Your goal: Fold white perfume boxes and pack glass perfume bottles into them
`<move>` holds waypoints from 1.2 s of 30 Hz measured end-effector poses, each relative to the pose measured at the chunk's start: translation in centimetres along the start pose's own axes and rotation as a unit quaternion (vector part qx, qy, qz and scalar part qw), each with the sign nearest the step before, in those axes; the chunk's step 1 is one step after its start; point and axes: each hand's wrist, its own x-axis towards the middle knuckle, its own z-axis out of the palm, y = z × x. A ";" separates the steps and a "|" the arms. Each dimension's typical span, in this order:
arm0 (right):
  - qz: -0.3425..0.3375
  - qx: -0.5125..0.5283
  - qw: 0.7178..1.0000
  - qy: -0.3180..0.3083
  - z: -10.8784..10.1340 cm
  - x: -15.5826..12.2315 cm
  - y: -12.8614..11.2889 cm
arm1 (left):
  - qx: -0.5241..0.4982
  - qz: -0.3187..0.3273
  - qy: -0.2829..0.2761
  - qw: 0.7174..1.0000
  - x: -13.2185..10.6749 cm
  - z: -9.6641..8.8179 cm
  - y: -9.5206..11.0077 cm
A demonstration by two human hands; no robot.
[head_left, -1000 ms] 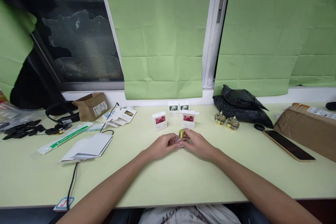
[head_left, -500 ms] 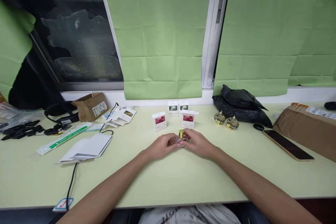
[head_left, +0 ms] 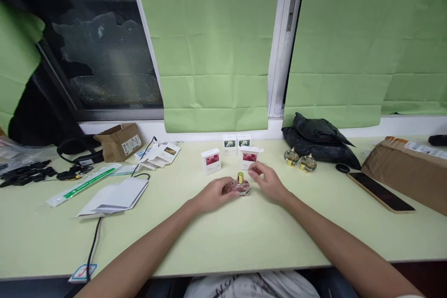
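Head view: the left hand rests on the pale green table, its fingers curled round the left side of the perfume bottle, which stands upright with its gold cap on top. The right hand is just right of the bottle and clear of it, thumb and forefinger loosely apart. Just behind the bottle stands an open white box with a pink flower picture. Its print is too small to read.

No words can be read. Far left of the glass bottle, the label on the brown box and the long green-striped packet have print, but it is too small.
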 end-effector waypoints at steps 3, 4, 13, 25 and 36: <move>0.041 -0.016 0.991 0.125 -0.7 0.7 2.0 | 0.009 -0.002 0.000 1.000 0.1 0.0 -0.3; 0.056 -0.018 0.985 0.159 -0.9 1.0 2.8 | 0.009 -0.005 -0.002 1.000 0.1 0.0 -0.4; 0.126 0.083 0.980 0.126 0.4 2.7 8.6 | -0.024 0.023 -0.005 0.999 0.1 -0.3 -0.2; 0.120 0.113 0.984 0.075 0.9 3.5 10.0 | -0.037 0.015 0.023 0.999 0.1 -0.5 -1.1; 0.084 0.171 0.978 -0.085 1.9 2.0 5.2 | 0.011 -0.016 0.135 0.991 0.5 0.1 -1.8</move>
